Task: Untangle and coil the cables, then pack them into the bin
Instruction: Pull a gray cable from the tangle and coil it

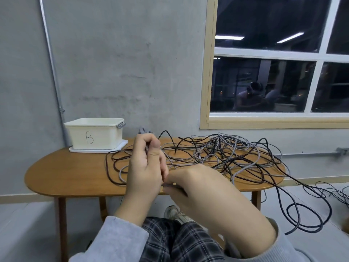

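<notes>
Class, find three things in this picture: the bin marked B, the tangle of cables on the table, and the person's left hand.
bin (94,138): head view, front wall by the letter B.
tangle of cables (224,156): head view, dense middle of the heap.
left hand (144,167): head view, back of the hand.

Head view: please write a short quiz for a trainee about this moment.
1. True or false: the bin stands on the floor.
2. Which letter is on the bin? A, B or C.
3. What does the left hand grip?

Key:
1. False; it stands on the table, at its far left.
2. B.
3. A grey cable. The right hand pinches a strand too, while the tangled cables cover the table's right side.
</notes>
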The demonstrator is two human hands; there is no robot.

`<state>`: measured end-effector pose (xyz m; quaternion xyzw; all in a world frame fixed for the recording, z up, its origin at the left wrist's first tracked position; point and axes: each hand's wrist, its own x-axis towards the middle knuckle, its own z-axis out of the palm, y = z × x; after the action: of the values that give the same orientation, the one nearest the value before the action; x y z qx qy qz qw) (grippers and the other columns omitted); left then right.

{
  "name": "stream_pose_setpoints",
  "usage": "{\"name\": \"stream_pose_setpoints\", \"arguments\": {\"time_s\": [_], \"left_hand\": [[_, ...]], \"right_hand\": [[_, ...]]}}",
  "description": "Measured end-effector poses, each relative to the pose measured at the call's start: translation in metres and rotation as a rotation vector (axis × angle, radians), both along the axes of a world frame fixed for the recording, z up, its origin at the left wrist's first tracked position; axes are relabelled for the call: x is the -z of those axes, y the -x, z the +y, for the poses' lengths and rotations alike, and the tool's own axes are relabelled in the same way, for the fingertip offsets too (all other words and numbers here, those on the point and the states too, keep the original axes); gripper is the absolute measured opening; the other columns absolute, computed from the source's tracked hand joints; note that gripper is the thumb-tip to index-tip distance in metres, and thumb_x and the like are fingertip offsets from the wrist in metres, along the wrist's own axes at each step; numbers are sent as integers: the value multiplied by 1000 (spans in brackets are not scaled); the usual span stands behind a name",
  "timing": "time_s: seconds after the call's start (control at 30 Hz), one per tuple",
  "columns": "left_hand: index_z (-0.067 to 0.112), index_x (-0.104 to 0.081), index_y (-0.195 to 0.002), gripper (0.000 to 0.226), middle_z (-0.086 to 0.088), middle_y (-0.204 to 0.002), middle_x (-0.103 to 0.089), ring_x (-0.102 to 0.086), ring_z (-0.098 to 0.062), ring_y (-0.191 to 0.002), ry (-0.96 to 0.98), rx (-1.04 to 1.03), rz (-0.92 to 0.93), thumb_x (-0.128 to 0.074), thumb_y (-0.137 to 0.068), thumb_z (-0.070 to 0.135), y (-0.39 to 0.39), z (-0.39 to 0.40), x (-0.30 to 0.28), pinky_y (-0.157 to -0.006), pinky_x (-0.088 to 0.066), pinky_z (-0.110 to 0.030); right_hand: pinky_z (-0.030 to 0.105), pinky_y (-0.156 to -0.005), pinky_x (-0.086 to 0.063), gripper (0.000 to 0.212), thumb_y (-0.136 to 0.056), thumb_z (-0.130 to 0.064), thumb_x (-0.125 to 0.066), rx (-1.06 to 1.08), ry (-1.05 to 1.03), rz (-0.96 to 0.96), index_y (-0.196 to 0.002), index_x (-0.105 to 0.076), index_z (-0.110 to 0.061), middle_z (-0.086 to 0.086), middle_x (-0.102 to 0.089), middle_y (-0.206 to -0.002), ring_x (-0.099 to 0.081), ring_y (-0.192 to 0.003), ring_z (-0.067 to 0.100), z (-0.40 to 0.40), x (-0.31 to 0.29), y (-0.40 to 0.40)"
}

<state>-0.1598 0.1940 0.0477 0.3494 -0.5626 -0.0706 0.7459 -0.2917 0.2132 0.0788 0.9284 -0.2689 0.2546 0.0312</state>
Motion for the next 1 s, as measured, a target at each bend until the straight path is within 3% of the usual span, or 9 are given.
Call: {"name": "stream_pose_setpoints", "arguments": {"time_s": [0.13, 0.23, 0.37, 0.6, 0.77, 0.83, 0.87, 0.93, 1.0], "left_hand": [[33, -50, -79, 27, 2, -52, -44, -35, -5, -38, -129, 175, -49, -39, -88, 55, 0, 4, -4, -37, -32, -16], [37, -57, -79, 38, -5, -60, -46, -36, -16, -40, -181, 293, -42, -38, -86, 70, 1, 8, -2, -35, -32, -23], [30, -58, -99, 56, 0, -47, -44, -30, -11, -27, -291, 531, -36, -54, -71, 78, -1, 13, 0, -38, -26, -22], [38, -53, -116, 64, 3, -40, -45, -31, -6, -27, -390, 630, -230, -73, -63, 68, -1, 17, -3, -36, -26, -14], [47, -42, -131, 82, -12, -43, -49, -38, -17, -36, -480, 585, -292, -72, -59, 74, -7, 13, 0, -50, -36, -25], [54, -41, -130, 82, -36, -67, -57, -54, -29, -61, -516, 558, -306, -75, -58, 72, -8, 13, -1, -69, -41, -37], [54, -41, -130, 81, -35, -77, -60, -55, -31, -67, -540, 552, -306, -78, -60, 66, -8, 13, -3, -73, -41, -39], [52, -39, -130, 71, -14, -73, -65, -51, -21, -46, -562, 553, -302, -78, -72, 47, -8, 15, -5, -55, -43, -27], [61, -39, -125, 56, -14, -65, -54, -37, -13, -35, -574, 558, -307, -69, -82, 44, -7, 18, -6, -38, -30, -24]], "right_hand": [[34, -56, -45, 24, -80, -42, -49, -59, 48, -113, -72, -65, -25, -14, -50, -68, -50, -65, 9, -9, -3, 6], [27, -53, -43, 24, -65, -52, -63, -42, 41, -246, -64, -66, -28, -19, -45, -58, -42, -57, -3, -19, -6, 10], [29, -58, -43, 22, -67, -51, -65, -57, -33, -285, -69, -65, -29, -21, -48, -59, -47, -61, -3, -27, -6, 15], [37, -65, -50, 14, -71, -29, -55, -68, -45, -283, -79, -65, -28, -17, -58, -77, -54, -74, 6, -31, -8, 21], [36, -68, -48, 10, -69, -28, -60, -117, -145, -279, -78, -64, -30, -19, -56, -74, -53, -74, 4, -36, -6, 25], [34, -69, -49, 9, -71, -27, -64, -132, -161, -273, -79, -64, -30, -20, -57, -74, -54, -75, 3, -37, -4, 25], [33, -69, -49, 7, -73, -29, -66, -134, -158, -278, -80, -65, -30, -20, -58, -73, -56, -75, 3, -38, -3, 26], [28, -68, -49, 10, -75, -32, -73, -117, -150, -323, -79, -65, -28, -19, -61, -72, -58, -74, 1, -43, -3, 30], [28, -67, -48, 12, -77, -36, -73, -77, -132, -363, -80, -66, -27, -19, -62, -71, -58, -72, 1, -51, -3, 35]]}}
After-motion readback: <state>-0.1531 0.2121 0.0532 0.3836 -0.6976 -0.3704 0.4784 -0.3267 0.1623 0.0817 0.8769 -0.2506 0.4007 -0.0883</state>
